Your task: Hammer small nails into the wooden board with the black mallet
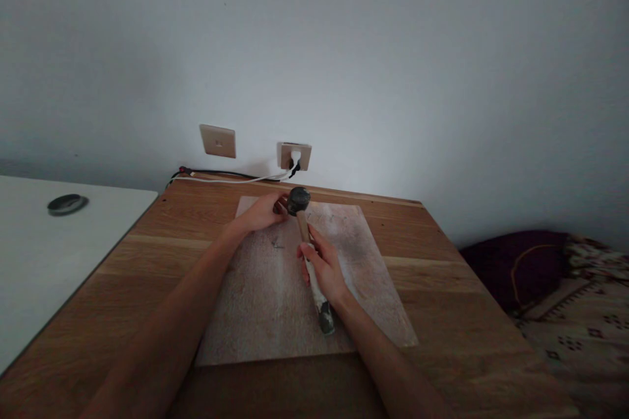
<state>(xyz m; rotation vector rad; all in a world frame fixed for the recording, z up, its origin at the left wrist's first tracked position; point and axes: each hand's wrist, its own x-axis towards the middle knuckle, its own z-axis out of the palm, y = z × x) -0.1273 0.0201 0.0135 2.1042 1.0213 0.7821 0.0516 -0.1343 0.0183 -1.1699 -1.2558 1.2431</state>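
A hammer [313, 275] with a dark head and a worn, pale-stained handle is gripped in my right hand [324, 265], its head pointing away from me. Just left of the hammer head, my left hand [265, 211] has its fingers bent together. The head partly covers those fingertips, and whatever they pinch is too small or hidden to name. Under both hands lies a pale, worn board [260, 314]. Small thin dark pieces, perhaps nails [278, 246], are on the board below my left hand, and similar marks show beyond the handle.
The board rests on a wooden table [442, 314] against the wall. White and black cables [236, 179] run along its back edge to a wall socket [295, 156]. A white surface [44, 255] with a dark round object [67, 203] adjoins at left; patterned fabric [580, 334] lies at right.
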